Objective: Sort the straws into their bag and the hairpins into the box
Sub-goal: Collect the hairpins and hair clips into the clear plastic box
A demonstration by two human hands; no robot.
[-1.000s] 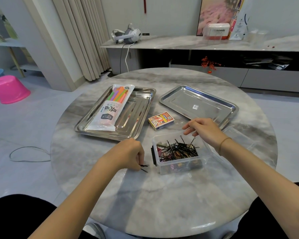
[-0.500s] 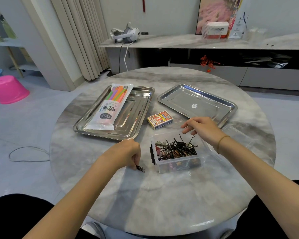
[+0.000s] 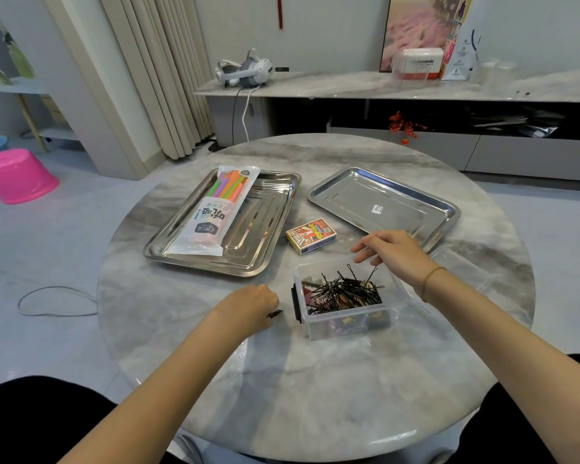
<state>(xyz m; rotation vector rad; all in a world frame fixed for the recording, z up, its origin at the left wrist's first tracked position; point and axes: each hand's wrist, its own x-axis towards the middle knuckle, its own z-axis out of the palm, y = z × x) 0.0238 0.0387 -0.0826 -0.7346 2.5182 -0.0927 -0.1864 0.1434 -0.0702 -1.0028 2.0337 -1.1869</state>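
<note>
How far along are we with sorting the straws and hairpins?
Done: the straws sit in their bag on the left tray, and a pile of hairpins lies in the box. In hand: the left hand pinches loose hairpins just beside the box; the right hand is at its far rim. Left: drop those pins in. I see no other stray pins or straws on the table.
</note>
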